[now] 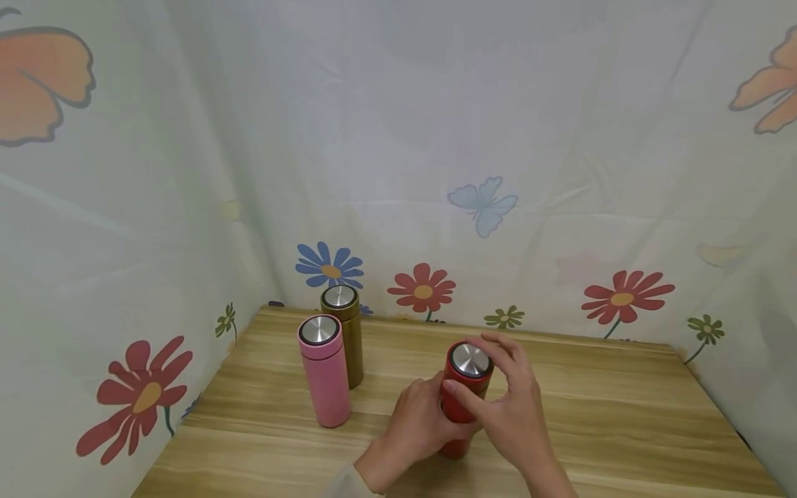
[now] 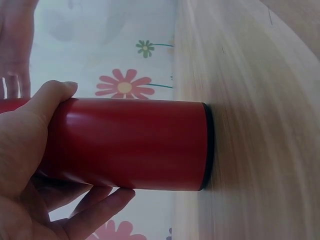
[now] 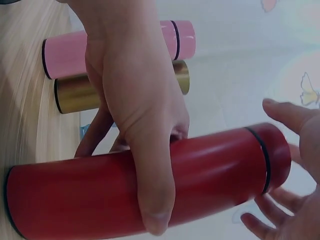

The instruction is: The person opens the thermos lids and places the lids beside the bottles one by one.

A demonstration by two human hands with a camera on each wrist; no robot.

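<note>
A red thermos (image 1: 457,408) with a silver-topped lid (image 1: 471,360) stands upright on the wooden table. My left hand (image 1: 420,419) grips its body about the middle, thumb on one side and fingers on the other, as the left wrist view also shows. Around the lid, my right hand (image 1: 512,404) is spread with its thumb and fingers on opposite sides. In the right wrist view, a gap shows between the right thumb (image 3: 285,111) and the red lid (image 3: 277,156). The thermos's base (image 2: 208,146) rests on the tabletop.
To the left stand a pink thermos (image 1: 326,387) and, just behind it, a gold-brown thermos (image 1: 353,349), both upright with silver-topped lids. The wooden table (image 1: 623,415) meets a pale curtain (image 1: 398,138) printed with flowers and butterflies at the back and sides.
</note>
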